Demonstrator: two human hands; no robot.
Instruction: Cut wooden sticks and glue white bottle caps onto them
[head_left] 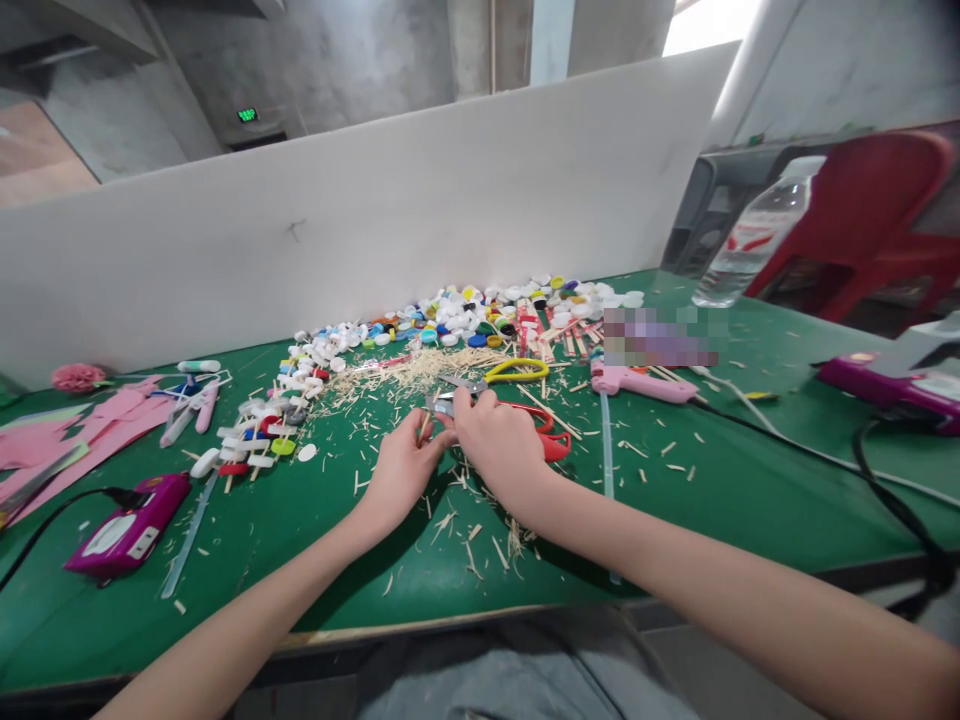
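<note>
Over the middle of the green table (300, 560), my left hand (397, 470) pinches a short wooden stick (425, 432). Close beside it, my right hand (499, 445) is closed on red-handled scissors (553, 446); their blades reach toward the stick, partly hidden by my fingers. Yellow-handled scissors (519, 371) lie just beyond my right hand. A pile of wood shavings (427, 368) is spread behind both hands, and thin slivers (472, 555) are scattered nearer the table's front edge.
Bottle caps (457, 305) are heaped along the white partition (375, 230). On the right lie a pink glue gun (645, 384), a cable and a standing water bottle (761, 235). To the left are caps on sticks (251, 440), a purple power box (129, 528), a glue stick (189, 535) and pink paper (97, 440).
</note>
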